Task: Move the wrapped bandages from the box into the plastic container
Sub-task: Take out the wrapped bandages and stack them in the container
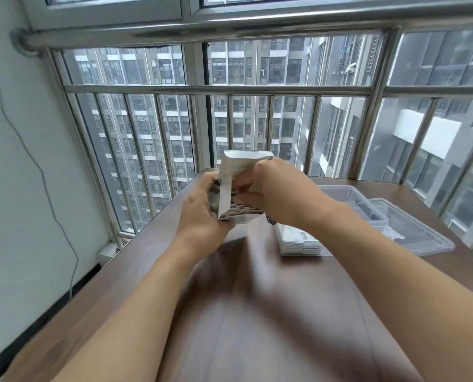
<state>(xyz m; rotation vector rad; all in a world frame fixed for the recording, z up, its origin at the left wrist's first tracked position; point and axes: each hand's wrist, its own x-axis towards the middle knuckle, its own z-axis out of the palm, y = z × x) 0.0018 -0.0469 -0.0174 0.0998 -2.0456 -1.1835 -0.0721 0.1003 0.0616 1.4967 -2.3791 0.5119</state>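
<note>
A white cardboard box (225,193) with its flap up is held above the brown table (257,312). My left hand (202,216) grips the box from the left side. My right hand (279,191) reaches into the box's open top, fingers on the wrapped bandages (243,209) packed inside. The clear plastic container (351,197) stands on the table to the right, partly hidden by my right forearm. A stack of wrapped bandages (298,241) lies at its near end; whether it is inside the container or in front of it I cannot tell.
A clear plastic lid (414,230) lies flat to the right of the container, near the table's right edge. A metal window railing (219,89) runs along the far side of the table. A thin cable (48,188) hangs down the white wall at left.
</note>
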